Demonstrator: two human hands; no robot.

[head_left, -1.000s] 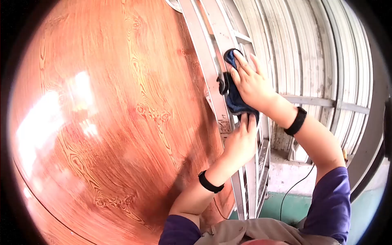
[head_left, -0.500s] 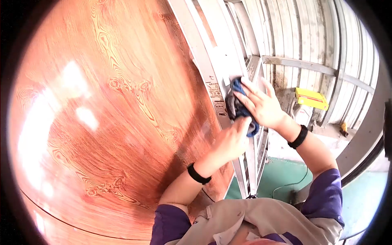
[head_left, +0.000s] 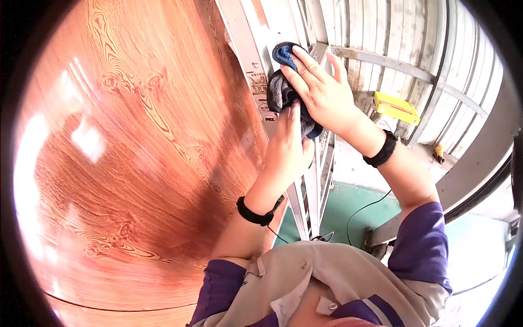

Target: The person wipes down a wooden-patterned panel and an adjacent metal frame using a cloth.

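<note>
A crumpled dark blue, black and grey cloth [head_left: 282,90] is bunched against a pale metal frame [head_left: 255,65] with printed markings. My right hand [head_left: 327,101] lies over the cloth's upper part, fingers long and pressed onto it, the little finger lifted away; its thumb is hidden. Lower down, my left hand [head_left: 283,147] has its fingertips at the cloth's lower edge and seems to grip it, though the contact is partly covered. Left of the frame spreads a large glossy wood-grain panel [head_left: 158,125]. Each wrist wears a black band.
Behind the frame stands a corrugated metal wall [head_left: 392,32] with cross rails. A yellow box [head_left: 396,108] sits near it on the right. Below are a green floor [head_left: 348,210] and a dark cable [head_left: 359,211]. A thick grey curved beam [head_left: 479,158] borders the right side.
Both hands and the cloth have moved up and left in view along the frame. The whole scene has also shifted left and somewhat up. My left hand's fingers now point more upward.
</note>
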